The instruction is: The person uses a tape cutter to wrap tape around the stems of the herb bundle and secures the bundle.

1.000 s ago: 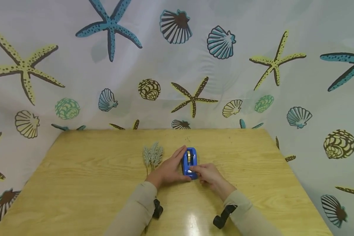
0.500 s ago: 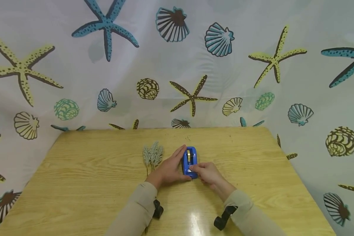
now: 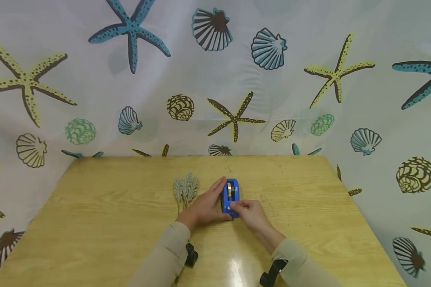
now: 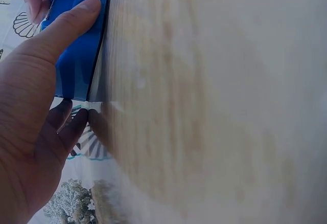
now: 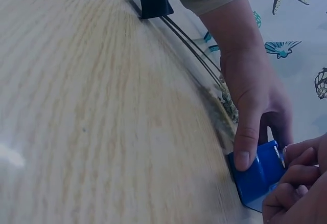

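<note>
- A tape dispenser (image 3: 231, 201) of smooth, glossy blue plastic, long and rounded at the corners, is set upright on the table (image 3: 111, 199), right of centre and between both hands.
- It is gripped by the left hand (image 3: 209, 203), the thumb being laid across the sloped near end and the fingers along the left side.
- By the right hand (image 3: 254, 215), its fingers curled, the free end of the tape (image 3: 230, 190) seems to be pinched between thumb and forefinger at the serrated edge; the film itself can hardly be made out.
- A round, gold-toned roll is seated in the dispenser's hollow.
- Just left of the left hand, dried stalks (image 3: 186, 189) are laid, with bristly grey-green heads and thin stems partly covered by the beige fabric sleeve (image 3: 161, 255).
- The table is marked by wavy, honey-coloured wood grain, with a glossy reflection nearest the sleeves.
</note>
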Demonstrator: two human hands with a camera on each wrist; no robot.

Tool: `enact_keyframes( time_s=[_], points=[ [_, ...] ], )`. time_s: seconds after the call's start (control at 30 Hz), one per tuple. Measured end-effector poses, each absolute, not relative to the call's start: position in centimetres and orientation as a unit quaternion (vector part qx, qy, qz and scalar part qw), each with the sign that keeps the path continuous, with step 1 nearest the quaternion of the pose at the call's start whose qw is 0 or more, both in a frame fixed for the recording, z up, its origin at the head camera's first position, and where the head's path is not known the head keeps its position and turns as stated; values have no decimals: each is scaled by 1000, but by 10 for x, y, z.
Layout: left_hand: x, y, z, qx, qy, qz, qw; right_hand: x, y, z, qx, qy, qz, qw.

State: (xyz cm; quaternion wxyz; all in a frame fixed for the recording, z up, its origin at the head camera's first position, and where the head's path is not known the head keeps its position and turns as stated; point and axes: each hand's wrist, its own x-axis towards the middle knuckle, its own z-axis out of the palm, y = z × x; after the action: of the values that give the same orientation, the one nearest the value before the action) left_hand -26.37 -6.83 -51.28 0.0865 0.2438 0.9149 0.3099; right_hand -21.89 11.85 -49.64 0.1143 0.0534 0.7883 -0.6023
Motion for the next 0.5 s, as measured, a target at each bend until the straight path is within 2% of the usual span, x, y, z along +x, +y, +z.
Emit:
enact_keyframes(
  time_s=[0.2, 0.5],
  points=[
    [-264, -65, -509, 249, 913, 312, 86, -213, 120, -487, 66, 788, -600, 121],
    [-264, -68, -509, 236, 919, 302, 96, -205, 122, -482, 103, 742, -637, 181]
  ],
)
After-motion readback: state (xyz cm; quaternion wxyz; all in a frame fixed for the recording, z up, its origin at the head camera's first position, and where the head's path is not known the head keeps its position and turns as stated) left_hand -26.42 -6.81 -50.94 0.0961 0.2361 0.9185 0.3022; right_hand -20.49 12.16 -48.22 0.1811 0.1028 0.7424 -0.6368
